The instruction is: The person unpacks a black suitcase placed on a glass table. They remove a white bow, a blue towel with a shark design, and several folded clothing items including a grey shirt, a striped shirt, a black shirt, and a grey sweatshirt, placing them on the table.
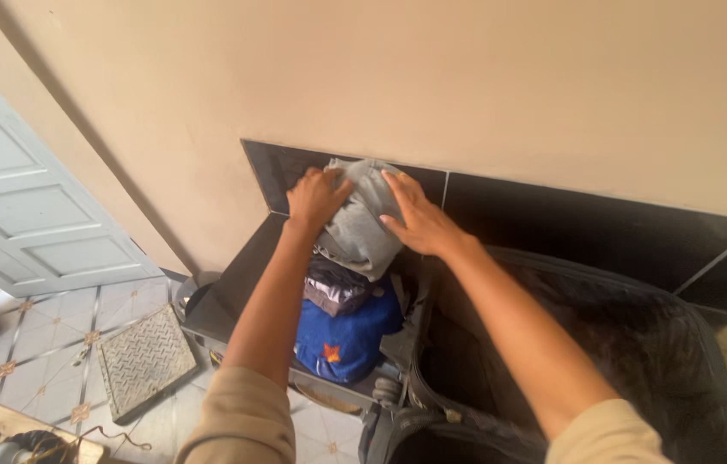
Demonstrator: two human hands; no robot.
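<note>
Grey cloth (362, 222), folded into a bundle, sits at the centre of the frame on top of a stack of folded clothes, against the dark tiles (604, 228) at the foot of the beige wall (467, 77). The left hand (315, 198) presses on its left side, fingers curled over the upper edge and grasping the fabric. The right hand (419, 219) lies flat on its right side, fingers spread and touching the cloth without closing round it. Under the bundle lies a dark striped garment (338, 288), and below that a blue garment (348, 335) with an orange star. The stack rests in the lid half of an open suitcase (235, 292) leaning against the wall; the black main half (630, 344) fills the lower right of the frame. At lower left, a metal hatch (144, 359) is set in the tiled floor (45, 344). A pale panelled door (20, 198) stands at upper left.
</note>
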